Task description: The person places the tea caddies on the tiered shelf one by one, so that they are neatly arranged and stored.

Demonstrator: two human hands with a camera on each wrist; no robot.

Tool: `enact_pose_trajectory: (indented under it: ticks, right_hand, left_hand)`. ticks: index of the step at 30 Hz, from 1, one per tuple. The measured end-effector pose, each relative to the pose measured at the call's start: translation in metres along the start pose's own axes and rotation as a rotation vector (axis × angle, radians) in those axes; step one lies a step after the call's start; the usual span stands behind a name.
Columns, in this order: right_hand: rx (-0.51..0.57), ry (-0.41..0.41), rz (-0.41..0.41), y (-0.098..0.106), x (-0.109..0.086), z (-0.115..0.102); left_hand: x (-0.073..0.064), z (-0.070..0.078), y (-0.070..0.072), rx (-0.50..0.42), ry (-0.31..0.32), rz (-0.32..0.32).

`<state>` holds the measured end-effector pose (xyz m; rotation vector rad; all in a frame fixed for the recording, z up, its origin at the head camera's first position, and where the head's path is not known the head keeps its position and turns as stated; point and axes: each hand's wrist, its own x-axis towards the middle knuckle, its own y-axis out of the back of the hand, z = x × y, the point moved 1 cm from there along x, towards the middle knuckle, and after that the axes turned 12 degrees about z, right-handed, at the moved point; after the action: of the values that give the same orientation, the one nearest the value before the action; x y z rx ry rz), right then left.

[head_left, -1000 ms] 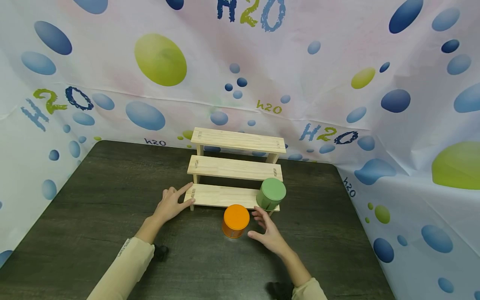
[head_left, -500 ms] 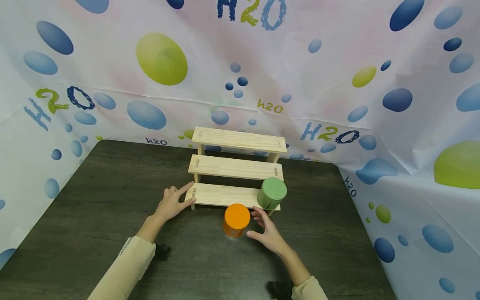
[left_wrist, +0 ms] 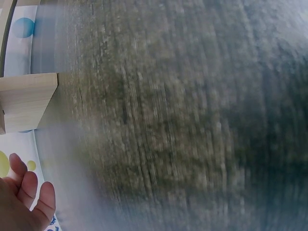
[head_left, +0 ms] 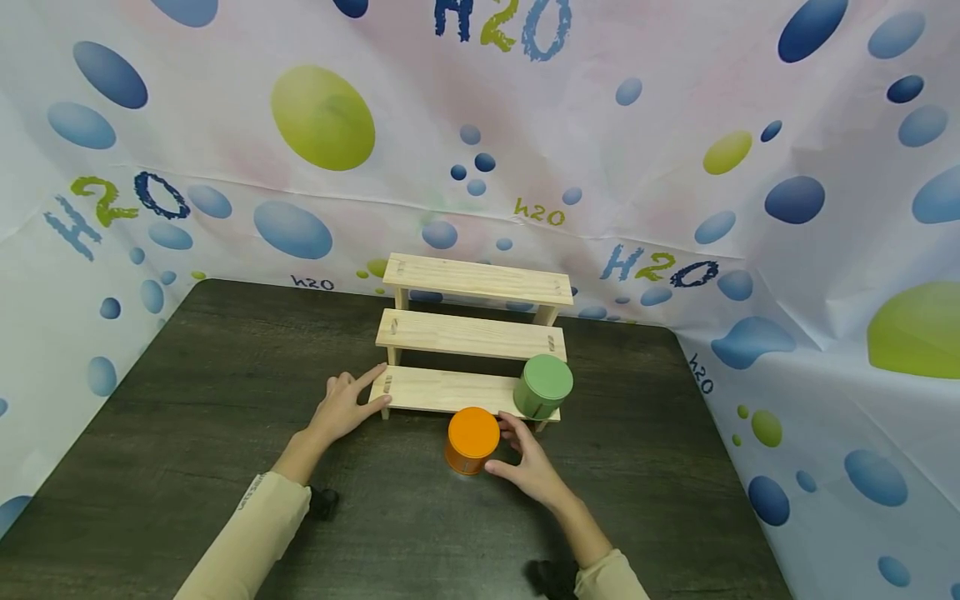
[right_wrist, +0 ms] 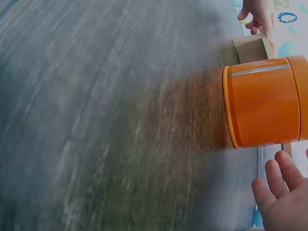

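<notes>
A three-step wooden display shelf (head_left: pixel 450 388) stands on the dark table. My left hand (head_left: pixel 341 408) touches the left end of its lowest step with thumb and index finger spread; the other fingers (left_wrist: pixel 45 202) are loosely bent in the left wrist view. An orange round tin with a lid (head_left: pixel 472 442) stands upright on the table before the lowest step. Just right of it is my right hand (head_left: pixel 531 468), thumb and fingers spread around a gap. The right wrist view shows the orange tin (right_wrist: pixel 264 103) beside the fingers (right_wrist: pixel 276 178), apparently not gripped.
A green lidded tin (head_left: pixel 543 387) stands on the right end of the lowest step, close behind the right hand. A white backdrop with blue and green spots (head_left: pixel 420 108) rises behind and beside the table (head_left: pixel 210 400).
My right hand has moved slightly left, closer to the orange tin. The left hand stays on the shelf, and both tins keep their places.
</notes>
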<state>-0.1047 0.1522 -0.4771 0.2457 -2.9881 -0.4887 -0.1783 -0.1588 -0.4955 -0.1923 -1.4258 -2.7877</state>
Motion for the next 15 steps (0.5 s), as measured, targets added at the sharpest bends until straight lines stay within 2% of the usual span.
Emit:
enact_pose_trajectory:
  ticks: [15]
  right_hand:
    - [-0.034,0.012,0.026,-0.0082,0.0031,-0.0047]
  left_hand:
    - [-0.0002,-0.0009,-0.0012,0.006,-0.013,0.014]
